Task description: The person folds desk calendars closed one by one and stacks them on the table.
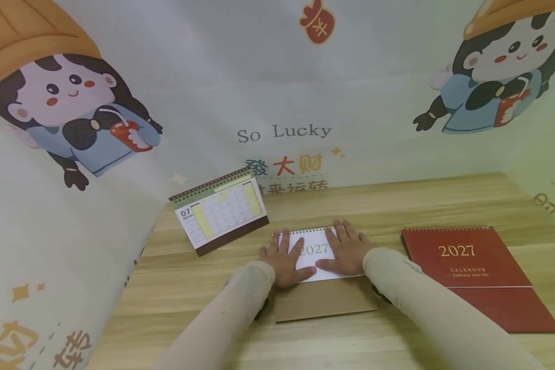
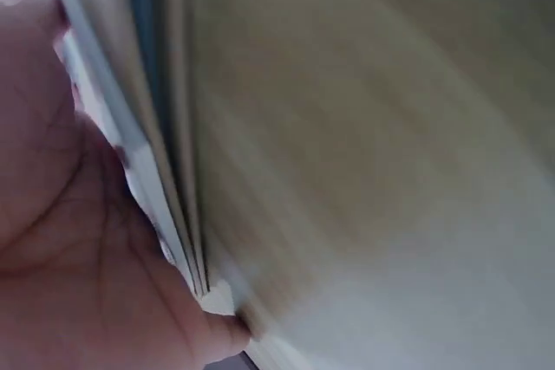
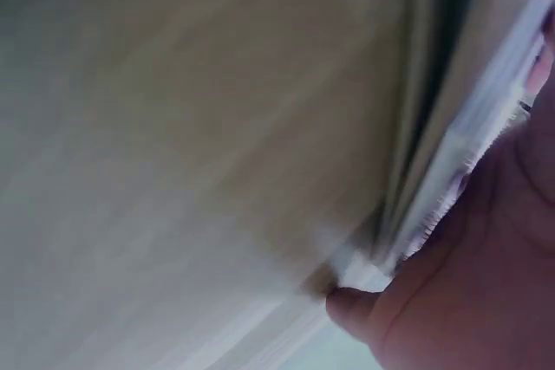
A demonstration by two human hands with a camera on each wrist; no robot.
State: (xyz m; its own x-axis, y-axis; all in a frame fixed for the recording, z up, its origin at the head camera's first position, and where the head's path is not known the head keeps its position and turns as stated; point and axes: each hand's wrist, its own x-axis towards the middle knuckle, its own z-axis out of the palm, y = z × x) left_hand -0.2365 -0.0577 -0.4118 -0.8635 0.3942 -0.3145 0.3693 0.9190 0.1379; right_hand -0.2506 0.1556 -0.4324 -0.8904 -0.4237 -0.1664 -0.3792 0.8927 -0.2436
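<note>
A small desk calendar (image 1: 313, 246) with a white "2027" cover and a brown cardboard base (image 1: 325, 299) lies in front of me, its wire binding along the far edge. My left hand (image 1: 284, 259) presses on the left part of the cover, fingers spread and straight. On the right part rests my right hand (image 1: 349, 251), also with fingers spread; the two thumbs point at each other near the cover's lower edge. Both wrist views show a palm close along the edge of the calendar's stacked layers, with the fingers mostly hidden.
A desk calendar (image 1: 224, 210) open at month 07 stands tilted at the back left. To the right a red "2027" calendar (image 1: 467, 262) lies on the wooden table (image 1: 203, 293). A printed cloth backdrop (image 1: 374, 92) encloses the table at the back and sides.
</note>
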